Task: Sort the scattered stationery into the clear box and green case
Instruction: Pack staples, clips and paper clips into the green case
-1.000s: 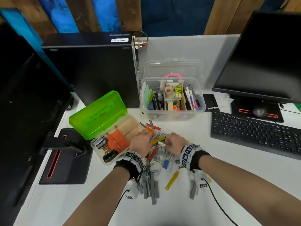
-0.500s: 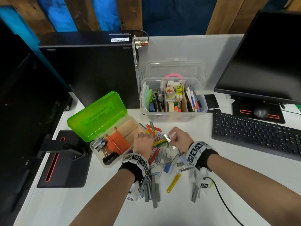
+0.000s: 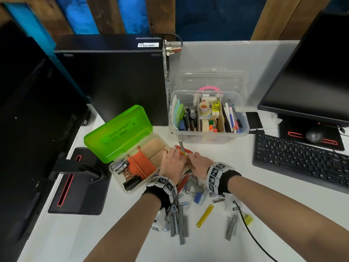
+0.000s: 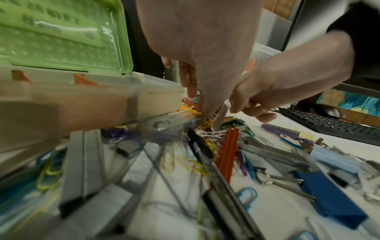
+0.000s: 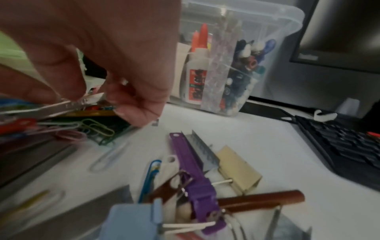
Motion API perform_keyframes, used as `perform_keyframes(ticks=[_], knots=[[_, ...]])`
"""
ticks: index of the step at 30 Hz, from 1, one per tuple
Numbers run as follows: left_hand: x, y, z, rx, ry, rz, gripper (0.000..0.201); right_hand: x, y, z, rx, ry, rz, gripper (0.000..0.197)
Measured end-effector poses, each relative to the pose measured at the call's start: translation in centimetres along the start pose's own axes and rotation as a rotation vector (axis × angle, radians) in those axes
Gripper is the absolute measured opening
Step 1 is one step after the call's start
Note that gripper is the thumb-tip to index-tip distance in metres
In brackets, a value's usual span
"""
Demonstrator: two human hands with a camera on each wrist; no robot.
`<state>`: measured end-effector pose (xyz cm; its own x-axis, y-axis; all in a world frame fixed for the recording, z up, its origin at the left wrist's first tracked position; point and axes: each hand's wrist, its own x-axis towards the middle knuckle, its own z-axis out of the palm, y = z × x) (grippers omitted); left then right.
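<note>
1. The green case (image 3: pixel 120 133) has a translucent, glossy plastic lid.
2. The clear box (image 3: pixel 208 136) is see-through plastic, smooth-walled.
3. The staple strips (image 3: pixel 179 225) near the front look like dull grey metal.
4. The blue binder clip (image 4: pixel 327 193) has a matt painted body with shiny wire handles.
5. The table (image 3: pixel 264 214) is smooth and matt white.
6. The keyboard (image 3: pixel 302 163) is matt black plastic.

White desk (image 3: pixel 283 214), pretty crowded: green case (image 3: pixel 120 137) open at left-center, clear box (image 3: pixel 208 138) just right and farther back, and a pile of clips (image 3: pixel 188 188) and staple strips (image 3: pixel 179 225) spilling toward the near edge. PC tower (image 3: pixel 113 82) sits far left, keyboard (image 3: pixel 302 163) and monitor base (image 3: pixel 311 135) on the right, another monitor base (image 3: pixel 75 186) near left.
</note>
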<state>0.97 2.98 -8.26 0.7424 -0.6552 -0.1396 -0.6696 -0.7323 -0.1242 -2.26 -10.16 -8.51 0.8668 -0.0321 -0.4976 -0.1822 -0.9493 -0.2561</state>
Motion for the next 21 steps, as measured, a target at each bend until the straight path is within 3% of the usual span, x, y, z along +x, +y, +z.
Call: perform_keyframes(ticks=[4, 12, 14, 21], knots=[[0.4, 0.3, 0.1, 0.006, -0.018, -0.024, 0.024, 0.0, 0.1, 0.4, -0.105, 0.026, -0.046, 0.04], [0.8, 0.0, -0.2, -0.195, 0.033, -0.05, 0.023, -0.7, 2.0, -0.4, -0.045, 0.096, -0.187, 0.016], [0.6, -0.4, -0.1, -0.295, 0.061, -0.053, 0.018, -1.1, 2.9, -0.8, 0.026, 0.119, -0.204, 0.008], [0.4, -1.1, 0.0, -0.742, 0.132, -0.031, 0.009, -2.6, 4.5, 0.0, 0.518, 0.238, -0.054, 0.013]])
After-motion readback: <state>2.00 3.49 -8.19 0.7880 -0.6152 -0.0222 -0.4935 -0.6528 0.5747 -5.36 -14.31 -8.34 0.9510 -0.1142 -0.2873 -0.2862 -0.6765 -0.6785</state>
